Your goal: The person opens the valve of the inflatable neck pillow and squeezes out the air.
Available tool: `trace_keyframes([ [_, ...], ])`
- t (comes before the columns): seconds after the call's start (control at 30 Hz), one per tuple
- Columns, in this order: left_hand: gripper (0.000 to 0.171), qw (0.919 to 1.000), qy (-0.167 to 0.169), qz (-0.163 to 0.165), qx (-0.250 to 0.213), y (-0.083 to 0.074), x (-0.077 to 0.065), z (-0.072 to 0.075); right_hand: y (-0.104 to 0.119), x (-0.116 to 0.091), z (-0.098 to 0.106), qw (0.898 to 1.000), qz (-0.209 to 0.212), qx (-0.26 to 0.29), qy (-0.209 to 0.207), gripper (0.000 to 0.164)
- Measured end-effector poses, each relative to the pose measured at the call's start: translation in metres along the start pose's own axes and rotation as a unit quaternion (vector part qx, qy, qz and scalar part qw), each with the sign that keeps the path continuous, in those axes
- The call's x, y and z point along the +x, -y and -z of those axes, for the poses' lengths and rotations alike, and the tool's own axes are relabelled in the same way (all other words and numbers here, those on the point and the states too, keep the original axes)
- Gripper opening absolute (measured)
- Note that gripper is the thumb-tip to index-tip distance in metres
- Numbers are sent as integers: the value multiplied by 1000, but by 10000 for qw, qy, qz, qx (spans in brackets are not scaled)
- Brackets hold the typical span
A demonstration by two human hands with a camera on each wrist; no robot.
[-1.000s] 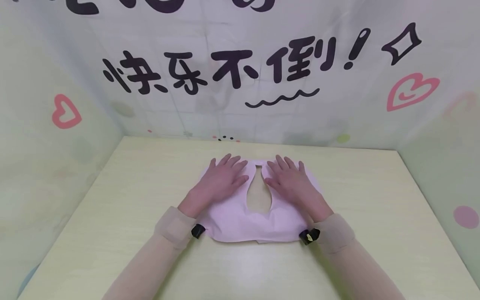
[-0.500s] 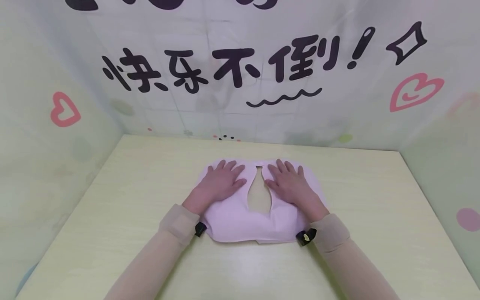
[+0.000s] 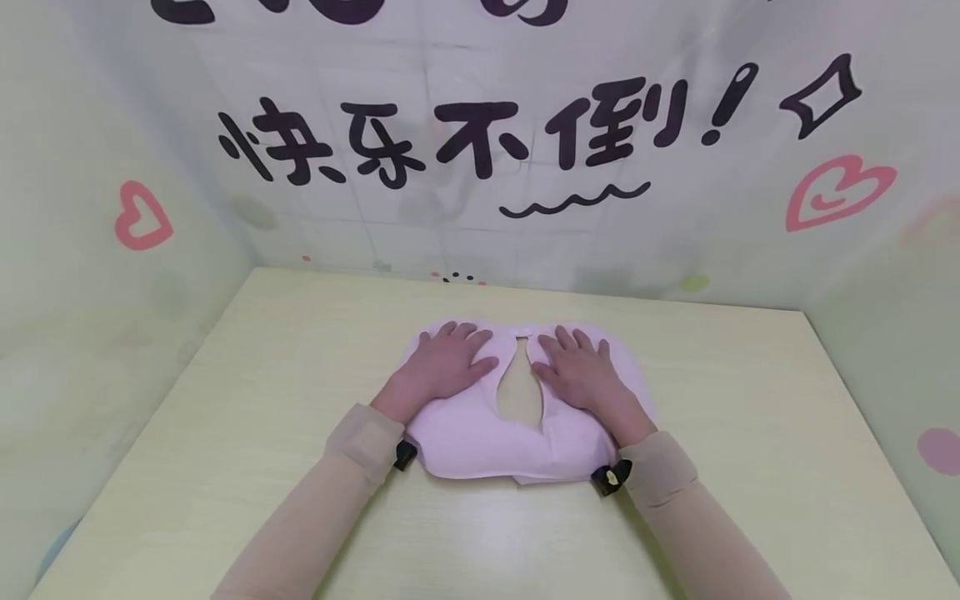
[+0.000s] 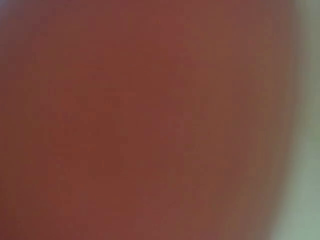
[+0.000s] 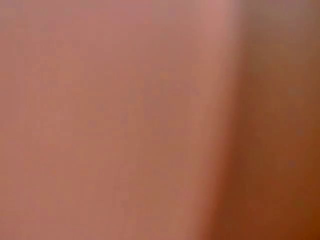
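A pale pink, U-shaped neck pillow (image 3: 480,442) lies on the table in the head view, its two ends meeting at the far side round a teardrop-shaped opening. My left hand (image 3: 444,365) rests palm down on its left arm, fingers spread and pointing away from me. On the right arm of the pillow, my right hand (image 3: 581,368) lies the same way, thumb near the opening. The front part of the pillow bulges up, with a crease right of the middle. Both wrist views are filled with blurred skin, and the pillow under the palms is hidden.
The light wooden table (image 3: 225,450) runs back to a white printed curtain (image 3: 480,233) with black characters. Similar printed sheets stand along the left and right sides. A dark wrist camera (image 3: 611,477) sits at the right cuff, close over the pillow's near corner.
Both hands have settled slightly towards me on the pillow, uncovering more of its far edge. The front of the pillow looks a little fuller. The head view has shifted slightly.
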State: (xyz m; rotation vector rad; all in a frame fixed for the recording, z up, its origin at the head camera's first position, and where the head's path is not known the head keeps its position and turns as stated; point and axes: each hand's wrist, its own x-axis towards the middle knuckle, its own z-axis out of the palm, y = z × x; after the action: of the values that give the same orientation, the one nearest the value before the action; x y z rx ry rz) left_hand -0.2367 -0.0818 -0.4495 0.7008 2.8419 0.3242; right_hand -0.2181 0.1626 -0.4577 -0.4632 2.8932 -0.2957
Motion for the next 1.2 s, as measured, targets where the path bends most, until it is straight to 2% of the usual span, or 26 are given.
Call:
trace_keyframes([
  [0.3, 65, 9999, 47, 50, -75, -2, 0, 0, 1, -8, 2, 10000, -12, 6, -57, 62],
  [0.57, 64, 9985, -531, -81, -73, -8, -20, 20, 10, -26, 22, 9981, 23, -58, -605, 63],
  [0.7, 61, 9979, -596, -236, 11, -12, -30, 25, 17, -34, 24, 9975, 123, -121, -679, 62],
  [0.93, 58, 9980, -509, -376, -26, -13, -39, 17, 23, -41, 18, 9975, 227, -104, -667, 61],
  [1.2, 61, 9989, -333, -325, -111, -11, -32, 9, 16, -32, 3, 9991, 68, -98, -412, 62],
])
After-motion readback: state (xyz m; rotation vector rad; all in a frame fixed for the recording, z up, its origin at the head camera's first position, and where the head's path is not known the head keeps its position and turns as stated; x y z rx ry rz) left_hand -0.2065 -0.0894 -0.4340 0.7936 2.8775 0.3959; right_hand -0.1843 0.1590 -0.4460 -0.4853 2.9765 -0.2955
